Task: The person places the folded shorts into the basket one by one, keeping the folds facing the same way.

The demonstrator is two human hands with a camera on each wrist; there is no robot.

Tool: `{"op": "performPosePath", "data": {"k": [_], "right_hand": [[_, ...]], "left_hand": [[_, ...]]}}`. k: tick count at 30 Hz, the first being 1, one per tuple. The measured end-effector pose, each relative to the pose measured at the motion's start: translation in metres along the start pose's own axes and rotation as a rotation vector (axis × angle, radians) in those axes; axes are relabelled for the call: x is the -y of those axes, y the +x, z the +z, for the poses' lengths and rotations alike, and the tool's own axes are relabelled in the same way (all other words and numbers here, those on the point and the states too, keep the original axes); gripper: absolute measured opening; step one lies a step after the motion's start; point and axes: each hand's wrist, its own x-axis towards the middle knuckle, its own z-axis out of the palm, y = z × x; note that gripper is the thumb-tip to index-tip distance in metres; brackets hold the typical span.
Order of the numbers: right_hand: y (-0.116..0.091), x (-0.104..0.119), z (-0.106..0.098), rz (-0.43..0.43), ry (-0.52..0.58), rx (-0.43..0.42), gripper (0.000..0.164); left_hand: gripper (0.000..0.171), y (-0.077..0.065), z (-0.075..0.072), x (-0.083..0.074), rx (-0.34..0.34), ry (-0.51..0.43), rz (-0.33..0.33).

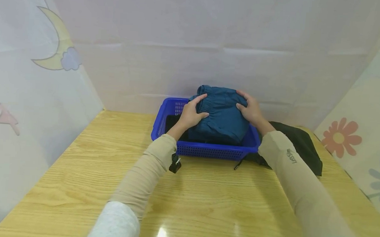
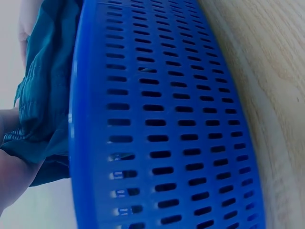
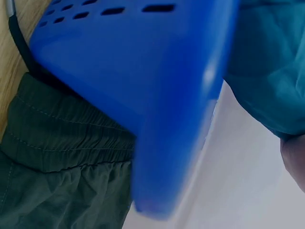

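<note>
A folded teal garment with a gathered elastic waistband [image 1: 224, 115] is inside the blue perforated basket [image 1: 207, 150], its upper part above the rim. On its left side my left hand [image 1: 190, 115] grips the waistband end, thumb in front. The right hand [image 1: 253, 109] holds the opposite side, thumb and fingers apart on the cloth. In the left wrist view, the teal cloth [image 2: 45, 81] bunches between thumb and fingers beside the basket rim. The right wrist view catches only a bit of the right hand [image 3: 295, 160] at the garment's lower edge. Black cloth [image 1: 173, 123] lies in the basket's left part.
To the basket's right, a dark green garment [image 1: 300, 147] with a gathered waist lies on the wooden table [image 1: 204, 199], partly under the right forearm. Its drawstring tip [image 1: 238, 165] pokes out in front. Printed wall sheets [image 1: 193, 71] stand behind and at both sides.
</note>
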Motion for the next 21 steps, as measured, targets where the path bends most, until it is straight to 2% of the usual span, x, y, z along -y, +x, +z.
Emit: {"op": "performPosePath", "data": {"k": [4, 8, 13, 17, 21], "right_hand": [[0.0, -0.006, 0.003, -0.032, -0.111, -0.048, 0.047], [-0.001, -0.015, 0.009, -0.017, -0.23, -0.059, 0.047], [-0.003, -0.027, 0.016, -0.023, -0.359, -0.037, 0.049], [-0.005, -0.034, 0.021, -0.037, -0.462, -0.008, 0.05], [-0.007, -0.041, 0.024, -0.023, -0.501, 0.051, 0.051]], "left_hand": [[0.063, 0.0, 0.006, 0.003, 0.001, 0.014, -0.037], [0.063, -0.001, 0.014, 0.007, 0.006, 0.024, -0.08], [0.064, -0.004, 0.023, 0.01, 0.025, 0.056, -0.104], [0.064, -0.005, 0.029, 0.011, 0.07, 0.099, -0.115], [0.064, -0.006, 0.033, 0.014, 0.106, 0.147, -0.124]]}}
